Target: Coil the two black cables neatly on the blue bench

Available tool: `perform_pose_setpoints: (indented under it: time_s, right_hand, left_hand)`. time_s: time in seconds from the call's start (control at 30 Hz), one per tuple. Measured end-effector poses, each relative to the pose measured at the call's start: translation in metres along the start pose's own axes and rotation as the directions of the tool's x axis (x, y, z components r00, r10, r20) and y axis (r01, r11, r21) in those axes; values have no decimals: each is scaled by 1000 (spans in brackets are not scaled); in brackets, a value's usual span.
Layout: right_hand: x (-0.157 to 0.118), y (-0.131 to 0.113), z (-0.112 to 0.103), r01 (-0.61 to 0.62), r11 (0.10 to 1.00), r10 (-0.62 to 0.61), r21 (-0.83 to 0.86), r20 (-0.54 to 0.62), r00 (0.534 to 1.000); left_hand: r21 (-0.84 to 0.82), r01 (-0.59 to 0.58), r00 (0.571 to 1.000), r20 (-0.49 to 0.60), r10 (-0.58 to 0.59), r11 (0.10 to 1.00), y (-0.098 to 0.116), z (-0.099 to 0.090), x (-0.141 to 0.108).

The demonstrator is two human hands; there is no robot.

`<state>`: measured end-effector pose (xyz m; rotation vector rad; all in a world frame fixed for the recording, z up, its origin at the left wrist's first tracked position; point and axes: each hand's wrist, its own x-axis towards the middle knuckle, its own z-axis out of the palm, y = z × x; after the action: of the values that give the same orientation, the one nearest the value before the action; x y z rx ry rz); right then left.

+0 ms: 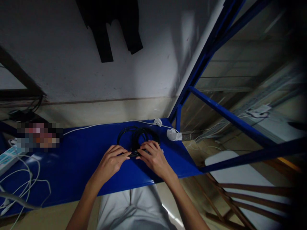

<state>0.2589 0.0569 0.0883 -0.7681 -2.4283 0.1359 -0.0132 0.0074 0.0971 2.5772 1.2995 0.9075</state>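
- The left hand (114, 157) pinches the black cable (135, 139) at the near side of its coil, thumb and fingertips brought together on it, the knuckles facing up.
- The right hand (153, 156) is bent over the near right part of the same coil, its thumb and fingers closed on the cable; the undersides of the fingers are hidden, so how firmly they press I cannot tell.
- The two hands are near each other but apart, with a short run of the cable between their fingertips.
- The black cable lies in overlapping loops on the blue table (76, 163), right of its middle; one looser loop spreads to the left, and denser turns sit on the right.
- Behind the coil, a thin white cord (105, 123) runs along the table's far edge, with a small white wrapping (158, 121) on it and a larger white bundle (174, 134) near the right corner.
- At the left end are a white power strip (7, 158) and tangled pale cables (30, 174), beside a pixelated patch.
- A black garment (127, 28) hangs on the pale wall (153, 70).
- To the right stand a blue frame (192, 81) and a slatted wooden chair with a white seat (223, 156).
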Motion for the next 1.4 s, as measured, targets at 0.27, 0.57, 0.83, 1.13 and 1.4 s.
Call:
perform_pose_setpoints:
  time_s: [0.27, 0.57, 0.83, 1.13, 1.4]
  right_hand:
    - [23, -34, 91, 66, 992, -72, 104, 53, 996]
    - [8, -39, 103, -2, 985, -8, 173, 60, 998]
    - [7, -36, 104, 7, 978, -12, 209, 24, 1000]
    - [4, -33, 99, 6, 916, 14, 400, -47, 999]
    - [4, -34, 98, -202, 766, 369, 610, -161, 915]
  left_hand:
    - [70, 192, 981, 11, -194, 979, -39, 3, -93]
    - [-8, 294, 953, -74, -294, 956, -43, 21, -108]
    - [-15, 304, 953, -11, -304, 953, -38, 22, -98]
    - [-259, 412, 911, 89, -403, 874, -38, 8, -71]
    - [-159, 331, 943, 26, -332, 930, -124, 15, -12]
